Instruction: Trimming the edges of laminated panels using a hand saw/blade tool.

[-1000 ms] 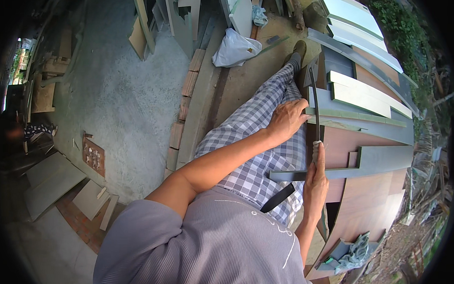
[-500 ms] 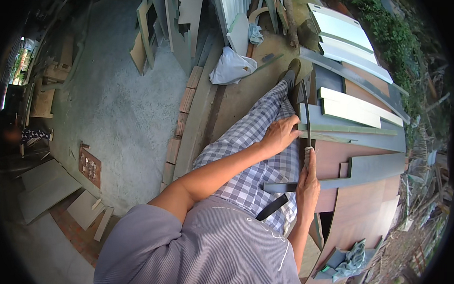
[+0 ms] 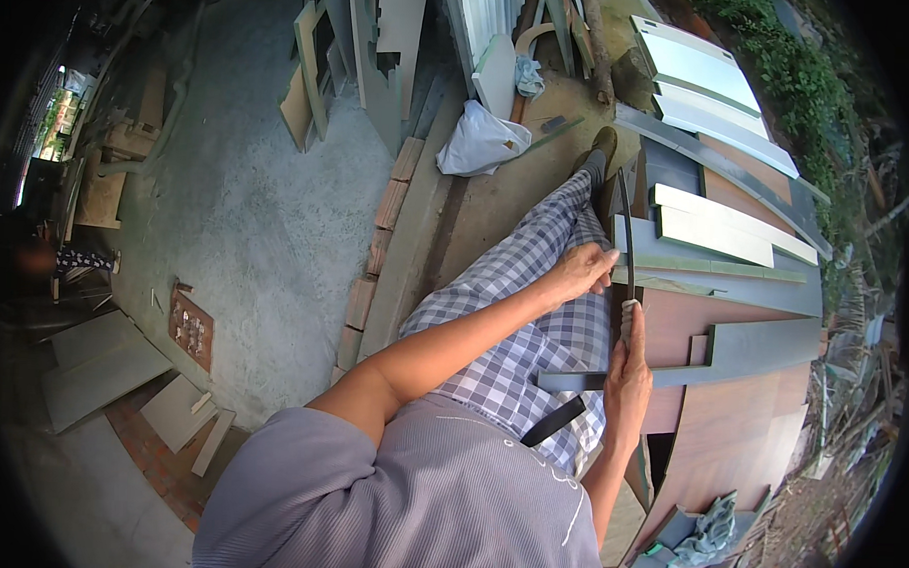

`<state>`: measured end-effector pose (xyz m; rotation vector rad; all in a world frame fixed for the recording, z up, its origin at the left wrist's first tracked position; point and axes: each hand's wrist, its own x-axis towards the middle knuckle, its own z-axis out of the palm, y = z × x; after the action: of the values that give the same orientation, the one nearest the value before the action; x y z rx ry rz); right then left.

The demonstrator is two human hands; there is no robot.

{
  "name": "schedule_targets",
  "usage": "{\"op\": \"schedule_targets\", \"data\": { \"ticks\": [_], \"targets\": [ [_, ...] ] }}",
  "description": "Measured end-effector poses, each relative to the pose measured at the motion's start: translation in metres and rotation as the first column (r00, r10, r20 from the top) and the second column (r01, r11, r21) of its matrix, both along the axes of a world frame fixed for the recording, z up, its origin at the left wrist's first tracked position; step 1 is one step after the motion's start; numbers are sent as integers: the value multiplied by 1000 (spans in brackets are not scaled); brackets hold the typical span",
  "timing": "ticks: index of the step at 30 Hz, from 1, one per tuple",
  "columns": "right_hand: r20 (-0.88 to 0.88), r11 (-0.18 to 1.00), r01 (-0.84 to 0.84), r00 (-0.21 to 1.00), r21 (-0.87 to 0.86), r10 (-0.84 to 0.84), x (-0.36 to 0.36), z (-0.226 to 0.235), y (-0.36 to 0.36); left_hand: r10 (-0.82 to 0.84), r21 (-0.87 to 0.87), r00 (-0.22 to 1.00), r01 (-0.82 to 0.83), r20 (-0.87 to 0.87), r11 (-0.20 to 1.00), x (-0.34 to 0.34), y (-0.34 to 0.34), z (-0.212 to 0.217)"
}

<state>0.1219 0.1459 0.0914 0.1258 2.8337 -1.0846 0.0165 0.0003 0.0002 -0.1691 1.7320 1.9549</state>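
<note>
Right hand (image 3: pixel 628 378) points forward, gripping the slim tool (image 3: pixel 629 230).

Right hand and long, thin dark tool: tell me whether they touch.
Touching: the head view shows the right hand closed around the dark tool's lower end.

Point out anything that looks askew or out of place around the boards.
The grey L-shaped board looks askew: its narrow strip runs behind the right hand and juts past the other boards, over the checked trousers. A crumpled pale-blue cloth also looks stray among the flat boards at lower right.
</note>
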Motion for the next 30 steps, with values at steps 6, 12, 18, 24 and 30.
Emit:
{"op": "schedule_targets", "data": {
  "ticks": [6, 12, 18, 24, 30],
  "targets": [
    [-20, 1000, 16, 1000, -20, -16, 1, 3, 2, 9, -254, 930, -110, -368, 961, -1, 6, -12],
    [107, 999, 39, 994, -17, -37, 2, 8, 5, -28, -321, 841, -176, -541, 931, 1, 1, 3],
    [78, 1000, 26, 997, 9, -26, 7, 3, 8, 95, -179, 915, -177, -393, 968, 3, 4, 3],
    [176, 999, 42, 984, -18, -38, 7, 11, 7, 41, -85, 979, -59, -200, 995, -2, 0, 1],
    [3, 999, -20, 1000, 37, 19, 9, -2, 9, 26, -36, 993, -30, -116, 999, -7, 3, 3]
  ]
}}
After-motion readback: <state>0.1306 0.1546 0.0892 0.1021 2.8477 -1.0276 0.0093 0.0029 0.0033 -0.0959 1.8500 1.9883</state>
